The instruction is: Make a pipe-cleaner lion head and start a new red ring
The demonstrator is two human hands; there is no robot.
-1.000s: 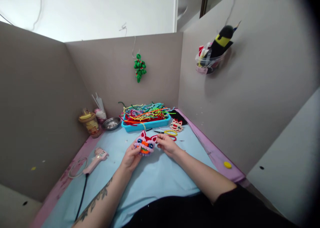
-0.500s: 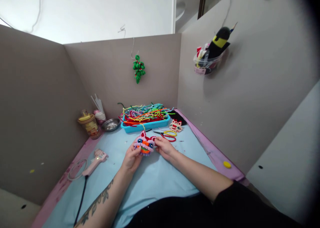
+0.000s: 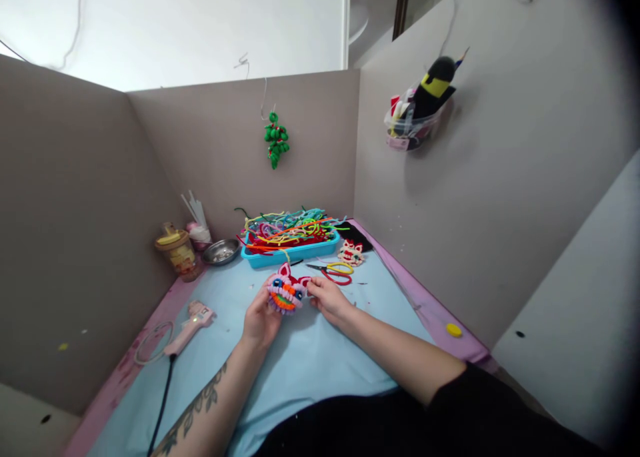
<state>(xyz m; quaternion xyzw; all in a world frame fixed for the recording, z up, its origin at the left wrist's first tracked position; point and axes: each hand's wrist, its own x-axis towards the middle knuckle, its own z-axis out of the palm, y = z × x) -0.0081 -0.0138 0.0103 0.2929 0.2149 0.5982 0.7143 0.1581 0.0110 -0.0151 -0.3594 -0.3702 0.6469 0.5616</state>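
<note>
Head view: left hand (image 3: 261,317) grips the fuzzy lion-like head (image 3: 287,294) above the blue cloth (image 3: 320,363), fingertips partly lost behind it! Right hand (image 3: 327,298) pinches its ear, the exact contact too small to read. Behind, scissors (image 3: 336,272) lie open-bladed near the tray (image 3: 295,251), whose floor hides under heaped stems (image 3: 293,227); the glue gun's cord (image 3: 163,403) runs out of frame.

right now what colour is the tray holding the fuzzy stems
The tray is bright blue, best seen in the head view.
</note>
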